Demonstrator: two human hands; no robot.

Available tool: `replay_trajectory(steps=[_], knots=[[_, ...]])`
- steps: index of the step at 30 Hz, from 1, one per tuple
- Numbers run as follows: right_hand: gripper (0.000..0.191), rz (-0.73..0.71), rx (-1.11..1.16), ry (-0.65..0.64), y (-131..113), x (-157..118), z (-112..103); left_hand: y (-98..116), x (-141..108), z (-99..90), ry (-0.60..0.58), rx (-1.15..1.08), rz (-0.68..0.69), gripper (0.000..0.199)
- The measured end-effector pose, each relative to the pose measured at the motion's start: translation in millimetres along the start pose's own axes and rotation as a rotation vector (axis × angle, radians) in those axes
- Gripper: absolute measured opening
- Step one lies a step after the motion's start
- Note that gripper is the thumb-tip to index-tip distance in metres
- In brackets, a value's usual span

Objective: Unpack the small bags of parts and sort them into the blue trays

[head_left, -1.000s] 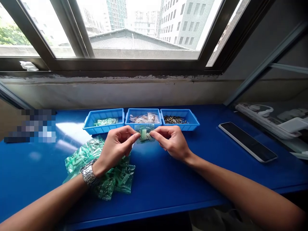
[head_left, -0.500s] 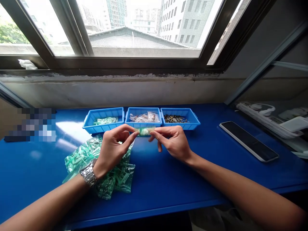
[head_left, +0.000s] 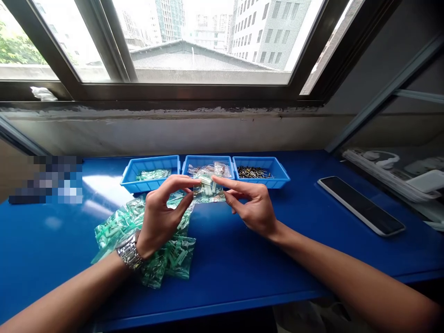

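Observation:
A small clear green bag [head_left: 208,189] with pale pieces inside is spread between my two hands, in front of the middle blue tray [head_left: 207,159]. My left hand [head_left: 164,212], with a metal watch at its wrist, has thumb and forefinger on the bag's left side. On its right side, the forefinger of my right hand [head_left: 251,203] lies at the top and the thumb is lower down. Below and around my left hand lies a pile of green bags [head_left: 180,254].
The left blue tray [head_left: 130,178] holds green bags, and the right tray [head_left: 281,178] holds many thin dark and brass-coloured pieces. A phone [head_left: 360,206] lies at the right on the blue table [head_left: 243,277]. A window is behind.
The bag was folded into a narrow strip between my fingertips and is now opened out flat. My forefingers and thumbs have moved further apart.

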State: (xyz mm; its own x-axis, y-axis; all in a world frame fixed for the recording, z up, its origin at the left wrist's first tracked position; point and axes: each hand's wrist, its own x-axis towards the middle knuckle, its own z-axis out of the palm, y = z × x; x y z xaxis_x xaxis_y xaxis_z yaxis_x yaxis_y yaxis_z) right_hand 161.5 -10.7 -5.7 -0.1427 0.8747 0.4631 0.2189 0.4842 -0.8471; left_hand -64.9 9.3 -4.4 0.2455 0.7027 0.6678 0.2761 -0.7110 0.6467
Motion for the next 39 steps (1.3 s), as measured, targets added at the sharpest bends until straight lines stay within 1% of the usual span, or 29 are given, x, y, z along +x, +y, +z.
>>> replay_trajectory(steps=[2,3,4,6,8,10,13,15,17,19,20,21,22,24,25,27,29,31,33,34,36,39], knots=[[0.026,0.012,0.029,-0.02,-0.1,1.1,-0.4,2.1,1.1,-0.4,-0.03,-0.022,-0.038,0.01],[0.021,0.034,0.046,-0.04,-0.2,1.7,-0.5,3.6,1.2,-0.2,-0.061,-0.051,-0.078,0.004],[0.021,0.065,0.064,-0.069,-0.2,2.2,-0.5,5.3,1.2,0.3,-0.101,-0.092,-0.13,0.009],[0.035,0.138,0.102,-0.151,0.2,2.7,-0.6,8.6,0.6,1.2,-0.185,-0.193,-0.24,0.024],[0.043,0.178,0.138,-0.231,1.1,2.7,-1.0,10.9,1.1,0.6,-0.222,-0.268,-0.309,0.029],[0.045,0.172,0.155,-0.277,1.6,2.6,-1.9,11.2,5.6,-4.1,-0.19,-0.294,-0.324,0.029],[0.041,0.122,0.111,-0.292,0.9,3.0,-3.6,5.5,21.7,-21.8,-0.074,-0.265,-0.319,0.026],[0.04,0.096,0.072,-0.3,0.1,3.5,-4.4,-3.9,35.7,-39.8,0.01,-0.183,-0.336,0.024],[0.04,0.088,0.044,-0.321,0.0,3.8,-4.7,-17.1,47.6,-60.2,0.14,-0.059,-0.326,0.026],[0.04,0.084,0.019,-0.351,0.6,3.7,-4.4,-29.9,54.0,-79.5,0.126,0.138,-0.422,0.029],[0.04,0.079,0.007,-0.367,1.1,3.6,-4.1,-34.3,54.8,-87.6,0.057,0.271,-0.485,0.032],[0.04,0.075,-0.003,-0.382,1.7,3.4,-3.8,-36.5,54.0,-94.0,0.012,0.41,-0.491,0.035],[0.04,0.072,-0.01,-0.395,2.3,3.3,-3.5,-36.2,51.9,-98.5,-0.028,0.522,-0.484,0.038],[0.04,0.066,-0.022,-0.415,3.3,3.2,-2.9,-28.6,44.5,-101.3,-0.01,0.65,-0.384,0.041],[0.04,0.062,-0.028,-0.421,3.6,3.2,-2.7,-22.5,39.7,-99.9,0.006,0.674,-0.312,0.04],[0.039,0.054,-0.038,-0.427,3.9,3.3,-2.4,-10.3,29.5,-92.5,-0.055,0.668,-0.166,0.036],[0.039,0.049,-0.052,-0.428,3.5,3.3,-2.4,-3.3,20.1,-81.9,-0.279,0.633,-0.04,0.032],[0.04,0.049,-0.067,-0.429,2.6,3.3,-2.8,-4.2,12.9,-70.9,-0.458,0.685,0.055,0.033],[0.04,0.049,-0.076,-0.428,1.6,3.4,-3.5,-10.7,8.7,-61.6,-0.559,0.756,0.103,0.033],[0.04,0.049,-0.078,-0.43,1.2,3.4,-3.8,-14.7,7.6,-58.1,-0.585,0.775,0.116,0.032],[0.04,0.046,-0.081,-0.437,0.9,3.6,-4.5,-21.5,7.4,-53.6,-0.601,0.765,0.142,0.026],[0.04,0.038,-0.097,-0.444,1.2,3.6,-4.7,-23.3,10.8,-54.2,-0.581,0.706,0.163,0.023]])
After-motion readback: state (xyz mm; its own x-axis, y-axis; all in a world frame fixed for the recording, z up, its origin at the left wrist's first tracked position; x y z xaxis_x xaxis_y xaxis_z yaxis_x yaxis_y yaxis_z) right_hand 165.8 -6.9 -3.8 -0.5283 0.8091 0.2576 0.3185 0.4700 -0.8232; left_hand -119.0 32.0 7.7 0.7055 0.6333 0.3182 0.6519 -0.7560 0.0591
